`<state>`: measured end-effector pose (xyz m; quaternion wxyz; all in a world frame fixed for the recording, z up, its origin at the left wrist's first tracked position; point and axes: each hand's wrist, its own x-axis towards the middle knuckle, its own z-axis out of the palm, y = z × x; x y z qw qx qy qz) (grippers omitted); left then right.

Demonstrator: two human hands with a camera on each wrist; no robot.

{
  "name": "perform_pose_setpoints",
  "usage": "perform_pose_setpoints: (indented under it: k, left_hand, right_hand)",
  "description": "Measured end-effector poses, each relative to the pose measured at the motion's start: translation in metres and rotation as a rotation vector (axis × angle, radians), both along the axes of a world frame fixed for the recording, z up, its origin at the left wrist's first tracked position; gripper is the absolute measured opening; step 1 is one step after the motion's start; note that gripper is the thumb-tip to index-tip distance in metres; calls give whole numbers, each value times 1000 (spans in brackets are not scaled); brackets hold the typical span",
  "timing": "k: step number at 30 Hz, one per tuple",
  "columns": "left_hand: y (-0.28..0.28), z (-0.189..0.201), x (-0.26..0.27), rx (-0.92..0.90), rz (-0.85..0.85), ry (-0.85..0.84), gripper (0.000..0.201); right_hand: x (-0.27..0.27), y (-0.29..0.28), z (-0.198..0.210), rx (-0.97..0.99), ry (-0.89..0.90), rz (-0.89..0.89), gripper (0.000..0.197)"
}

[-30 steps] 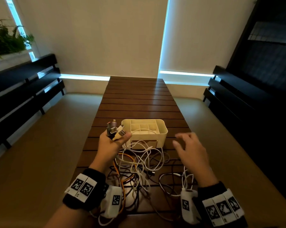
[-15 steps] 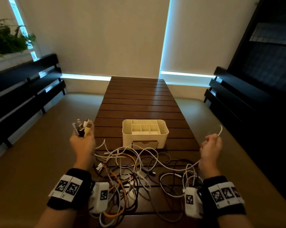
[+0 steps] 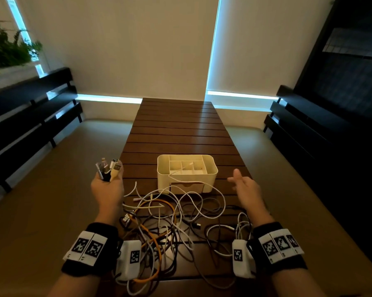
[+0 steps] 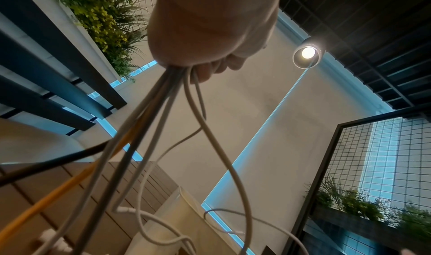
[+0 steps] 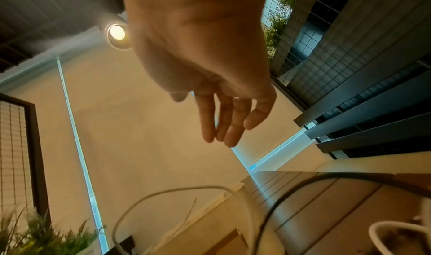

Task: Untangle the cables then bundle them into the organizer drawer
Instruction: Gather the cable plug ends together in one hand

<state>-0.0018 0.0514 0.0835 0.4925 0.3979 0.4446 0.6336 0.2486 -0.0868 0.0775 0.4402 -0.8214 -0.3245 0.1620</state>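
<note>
A tangle of white, orange and black cables lies on the near end of the slatted wooden table. My left hand is raised at the table's left edge and grips a bunch of cable ends, whose plugs stick up above the fist. In the left wrist view the cables hang down from that fist. The cream organizer stands past the tangle, its front drawer shut. One white cable end lies across its top compartments. My right hand hovers right of the organizer, fingers loose and empty.
Dark benches run along both sides of the room, with plants behind the left one. The far half of the table holds nothing. A white cup's rim shows in the right wrist view's corner.
My right hand pulled a white cable end out to the right, then let go of it; that end now lies across the organizer. My left hand swung out left with the plug bunch.
</note>
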Motion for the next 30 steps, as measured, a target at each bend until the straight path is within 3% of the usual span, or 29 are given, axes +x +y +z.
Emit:
perform_pose_setpoints:
  k: [4, 7, 9, 12, 18, 22, 25, 28, 30]
  left_hand:
    - [-6, -1, 5, 6, -46, 10, 19]
    - [-8, -2, 11, 13, -68, 35, 13]
    - [-11, -3, 16, 10, -96, 45, 4]
    - [-15, -4, 24, 6, -132, 48, 13]
    - [-23, -6, 32, -18, -222, 82, 7]
    - [-31, -3, 38, -11, -280, 92, 19]
    - [-30, -5, 38, -11, -290, 103, 15]
    - [-25, -7, 37, -29, -279, 56, 42]
    - [-25, -5, 37, -29, -295, 74, 36]
  right_hand:
    - [7, -2, -23, -265, -154, -95, 35]
    - [4, 0, -41, -269, -42, -194, 25]
    - [-4, 4, -50, -250, 108, -223, 35]
    - [-14, 7, -62, -363, 147, -186, 54]
    - [-12, 7, -82, -469, 118, -124, 41]
    - [-20, 6, -82, -230, 163, -38, 14]
    - [-27, 4, -56, 96, 353, -32, 23]
    - [-30, -2, -17, 398, 560, -19, 21]
    - [-28, -6, 9, 532, 621, 18, 20]
